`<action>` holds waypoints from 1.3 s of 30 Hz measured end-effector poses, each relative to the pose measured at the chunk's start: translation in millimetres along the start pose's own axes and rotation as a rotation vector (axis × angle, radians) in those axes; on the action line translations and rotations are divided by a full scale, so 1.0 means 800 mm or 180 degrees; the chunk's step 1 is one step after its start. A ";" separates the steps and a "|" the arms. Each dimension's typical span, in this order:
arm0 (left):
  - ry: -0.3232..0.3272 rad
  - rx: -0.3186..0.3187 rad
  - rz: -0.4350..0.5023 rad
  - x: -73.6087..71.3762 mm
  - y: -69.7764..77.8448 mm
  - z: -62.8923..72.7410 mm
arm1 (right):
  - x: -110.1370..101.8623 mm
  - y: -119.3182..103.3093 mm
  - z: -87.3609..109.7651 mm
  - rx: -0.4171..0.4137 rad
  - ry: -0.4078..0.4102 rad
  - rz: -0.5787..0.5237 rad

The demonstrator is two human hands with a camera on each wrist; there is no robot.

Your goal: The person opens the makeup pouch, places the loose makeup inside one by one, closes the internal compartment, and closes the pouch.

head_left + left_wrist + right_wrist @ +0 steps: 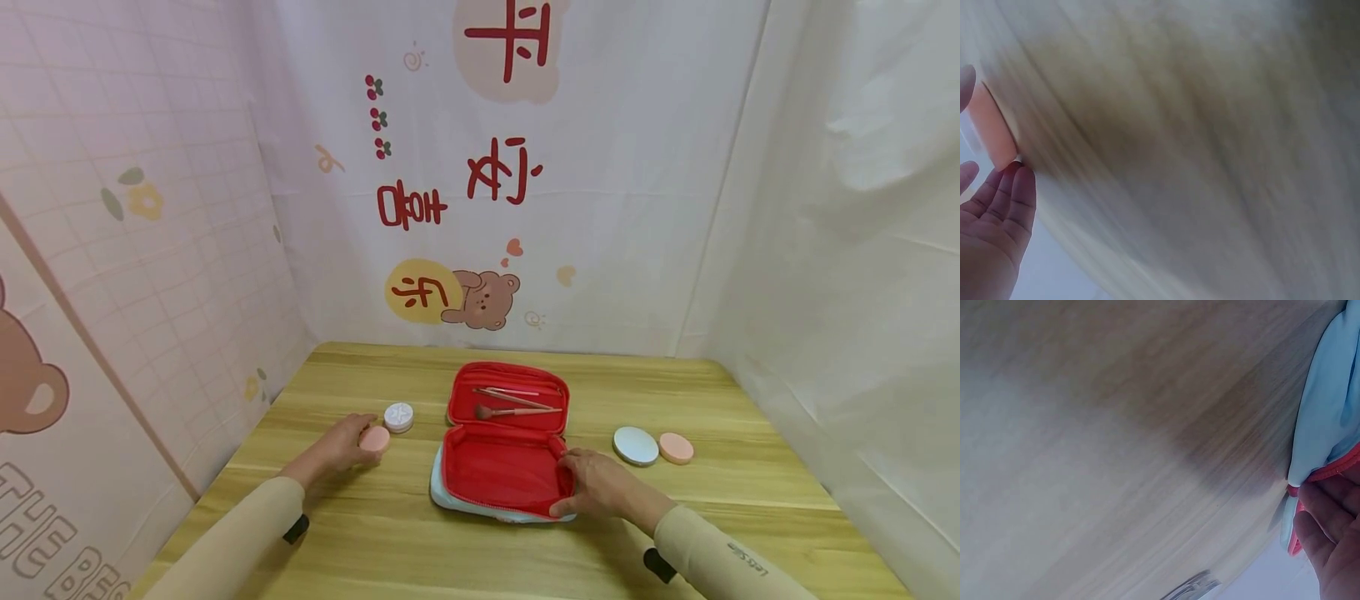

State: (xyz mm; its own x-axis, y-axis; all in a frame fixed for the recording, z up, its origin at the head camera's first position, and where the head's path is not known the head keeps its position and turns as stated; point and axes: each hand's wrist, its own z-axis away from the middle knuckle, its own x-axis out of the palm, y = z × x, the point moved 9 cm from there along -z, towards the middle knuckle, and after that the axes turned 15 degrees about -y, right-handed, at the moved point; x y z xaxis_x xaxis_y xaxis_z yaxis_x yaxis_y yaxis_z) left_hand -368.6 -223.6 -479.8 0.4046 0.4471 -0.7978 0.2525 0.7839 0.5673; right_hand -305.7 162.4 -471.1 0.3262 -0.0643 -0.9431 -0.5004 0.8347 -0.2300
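My left hand (347,443) pinches a round pink compact (374,439) by its edge, fingers on one side and thumb on the other. In the left wrist view the compact (994,128) stands close against the wood tabletop. A white round case (398,417) with an embossed top lies just beyond it. At the centre, an unzipped cosmetic bag (498,471), light blue outside and red inside, lies with its lid folded back. My right hand (600,485) grips the bag's right rim, fingers inside the edge. In the right wrist view its blue side (1325,406) bulges above the fingers.
Several makeup brushes (517,410) lie across the lid's red lining. On the right of the wooden table (360,542) are a pale blue round compact (636,446) and a smaller peach one (677,448). Printed white cloth (622,208) hangs behind and at both sides.
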 end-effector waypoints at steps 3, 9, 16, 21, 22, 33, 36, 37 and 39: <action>-0.0003 -0.0009 0.0052 0.001 0.000 0.000 | 0.001 0.000 -0.001 -0.0004 -0.0006 0.0007; 0.0037 0.0035 0.0037 0.000 0.002 0.001 | 0.000 0.000 -0.001 -0.0036 0.0019 0.0043; 0.0211 0.0072 0.0081 -0.012 -0.001 0.003 | 0.001 0.000 -0.001 -0.0030 0.0017 0.0055; 0.0333 0.0108 -0.0017 -0.024 0.009 0.002 | 0.001 0.000 -0.002 -0.0011 -0.0005 0.0053; 0.0351 0.0131 -0.0036 -0.026 0.013 0.002 | 0.000 0.000 -0.002 -0.0007 -0.0011 0.0056; 0.0318 0.0315 -0.0086 -0.031 0.068 -0.004 | -0.001 -0.002 -0.002 -0.0089 0.0015 0.0182; 0.0311 0.0424 -0.0133 -0.029 0.081 -0.011 | -0.001 -0.003 -0.003 -0.0108 0.0014 0.0197; 0.0316 0.0466 -0.0164 -0.029 0.086 -0.013 | -0.001 -0.002 -0.003 -0.0109 0.0010 0.0193; 0.0313 0.0554 -0.0193 -0.026 0.094 -0.017 | 0.000 -0.002 -0.003 -0.0106 0.0002 0.0176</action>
State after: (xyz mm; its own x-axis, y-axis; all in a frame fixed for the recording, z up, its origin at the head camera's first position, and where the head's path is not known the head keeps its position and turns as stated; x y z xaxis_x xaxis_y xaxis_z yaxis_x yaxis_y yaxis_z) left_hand -370.1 -167.7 -423.3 0.2985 0.4477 -0.8429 0.4252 0.7282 0.5374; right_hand -306.9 159.8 -471.1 0.2969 -0.0189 -0.9547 -0.5441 0.8183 -0.1854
